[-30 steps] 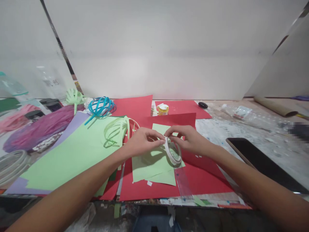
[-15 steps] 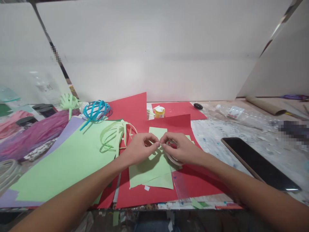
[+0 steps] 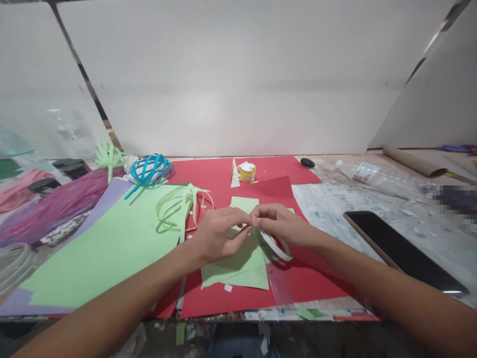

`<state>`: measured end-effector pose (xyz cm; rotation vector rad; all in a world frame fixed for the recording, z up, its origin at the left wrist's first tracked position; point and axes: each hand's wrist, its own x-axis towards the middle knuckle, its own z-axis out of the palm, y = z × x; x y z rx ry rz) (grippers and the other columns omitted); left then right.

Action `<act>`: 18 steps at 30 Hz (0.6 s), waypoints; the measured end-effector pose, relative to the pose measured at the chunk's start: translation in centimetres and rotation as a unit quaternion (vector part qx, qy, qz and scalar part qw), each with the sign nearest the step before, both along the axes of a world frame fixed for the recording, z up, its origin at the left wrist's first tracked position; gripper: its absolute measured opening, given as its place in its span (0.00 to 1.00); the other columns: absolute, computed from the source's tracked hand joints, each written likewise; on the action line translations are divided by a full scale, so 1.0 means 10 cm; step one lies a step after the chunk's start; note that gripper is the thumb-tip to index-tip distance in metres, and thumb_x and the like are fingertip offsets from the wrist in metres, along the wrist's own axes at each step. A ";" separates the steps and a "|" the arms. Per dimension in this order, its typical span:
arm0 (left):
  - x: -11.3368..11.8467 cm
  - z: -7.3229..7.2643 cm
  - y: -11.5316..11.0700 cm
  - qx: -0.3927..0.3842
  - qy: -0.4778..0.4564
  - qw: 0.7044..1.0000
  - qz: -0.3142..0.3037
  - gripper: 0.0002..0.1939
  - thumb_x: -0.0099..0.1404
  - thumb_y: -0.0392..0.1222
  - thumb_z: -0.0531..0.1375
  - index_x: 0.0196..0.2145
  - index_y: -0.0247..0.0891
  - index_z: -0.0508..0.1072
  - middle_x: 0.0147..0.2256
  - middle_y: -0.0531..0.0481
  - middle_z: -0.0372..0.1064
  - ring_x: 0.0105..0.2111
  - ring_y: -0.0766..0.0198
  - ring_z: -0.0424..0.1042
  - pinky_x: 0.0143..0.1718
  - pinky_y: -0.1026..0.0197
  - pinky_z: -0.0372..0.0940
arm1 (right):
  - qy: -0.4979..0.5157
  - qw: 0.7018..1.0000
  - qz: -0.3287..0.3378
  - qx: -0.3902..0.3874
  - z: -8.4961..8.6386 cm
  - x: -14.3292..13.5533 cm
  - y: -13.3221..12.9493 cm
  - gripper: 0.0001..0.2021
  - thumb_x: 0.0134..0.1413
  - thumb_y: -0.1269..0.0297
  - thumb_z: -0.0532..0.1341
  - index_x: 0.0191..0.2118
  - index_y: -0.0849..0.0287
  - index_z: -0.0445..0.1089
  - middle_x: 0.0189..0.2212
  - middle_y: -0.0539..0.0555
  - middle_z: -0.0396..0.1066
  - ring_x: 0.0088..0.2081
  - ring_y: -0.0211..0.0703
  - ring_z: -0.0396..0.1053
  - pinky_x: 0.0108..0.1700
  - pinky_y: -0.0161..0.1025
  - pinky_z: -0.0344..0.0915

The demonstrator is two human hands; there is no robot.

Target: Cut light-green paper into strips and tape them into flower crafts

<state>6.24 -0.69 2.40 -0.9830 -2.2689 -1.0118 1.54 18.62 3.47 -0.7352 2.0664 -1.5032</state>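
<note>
Above a light green paper piece (image 3: 244, 268) on red sheets (image 3: 313, 278), my two hands meet at their fingertips. My left hand (image 3: 219, 233) is pinched on something too small to make out. My right hand (image 3: 281, 223) is closed, and a white ring of tape (image 3: 278, 248) hangs under its fingers. A curled bunch of pale green strips (image 3: 169, 206) lies left of my left hand, beside a large light green sheet (image 3: 108, 243). Behind the hands stands a small yellow jar (image 3: 248, 173) with white pieces on top.
A black phone (image 3: 402, 251) lies at the right. Blue looped strips (image 3: 151, 171), a purple plastic bag (image 3: 63, 204) and white rings (image 3: 15, 268) are at the left. A plastic bottle (image 3: 367, 171) and cardboard tube (image 3: 413, 161) lie at the back right.
My fingertips have shifted slightly right, and the left fingers have straightened. The white ring shows more below my right hand. The raised red sheet at the back has dropped flat.
</note>
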 end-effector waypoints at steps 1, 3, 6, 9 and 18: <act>0.00 0.01 0.00 0.003 0.000 1.000 -0.013 0.06 0.61 0.32 0.57 0.34 0.36 0.74 0.32 0.47 0.76 0.33 0.64 0.73 0.36 0.63 0.66 | -0.013 1.000 0.000 -0.025 -0.02 -0.05 0.03 0.07 0.54 0.60 0.59 0.31 0.58 0.67 0.25 0.49 0.65 0.25 0.36 0.62 0.29 0.35 0.58; 0.00 0.03 -0.01 0.030 -0.051 0.998 0.001 0.05 0.62 0.34 0.57 0.33 0.36 0.74 0.32 0.48 0.76 0.32 0.65 0.73 0.35 0.64 0.66 | -0.007 0.999 -0.008 -0.042 -0.03 -0.18 0.13 0.09 0.54 0.58 0.59 0.31 0.58 0.68 0.29 0.51 0.68 0.29 0.38 0.64 0.33 0.36 0.60; -0.04 0.06 0.00 0.133 -0.226 0.963 0.065 0.06 0.63 0.42 0.59 0.32 0.36 0.73 0.30 0.49 0.74 0.28 0.67 0.72 0.31 0.64 0.67 | 0.100 0.992 -0.053 0.062 0.02 -0.35 0.30 0.11 0.54 0.55 0.59 0.33 0.58 0.71 0.31 0.53 0.72 0.31 0.41 0.67 0.34 0.38 0.61; -0.09 0.06 0.00 0.227 -0.352 0.906 0.067 0.11 0.61 0.47 0.62 0.33 0.36 0.70 0.25 0.52 0.70 0.22 0.69 0.69 0.27 0.66 0.65 | 0.299 0.924 -0.133 0.198 0.08 -0.41 0.40 0.09 0.50 0.57 0.61 0.32 0.57 0.72 0.33 0.55 0.74 0.35 0.46 0.69 0.36 0.39 0.60; -0.12 0.03 0.03 0.284 -0.397 0.873 0.019 0.14 0.60 0.48 0.63 0.33 0.36 0.65 0.23 0.56 0.66 0.20 0.70 0.67 0.24 0.65 0.66 | 0.267 0.914 -0.094 0.289 0.00 -0.30 0.30 0.06 0.49 0.64 0.59 0.27 0.57 0.73 0.27 0.53 0.75 0.29 0.44 0.70 0.32 0.38 0.60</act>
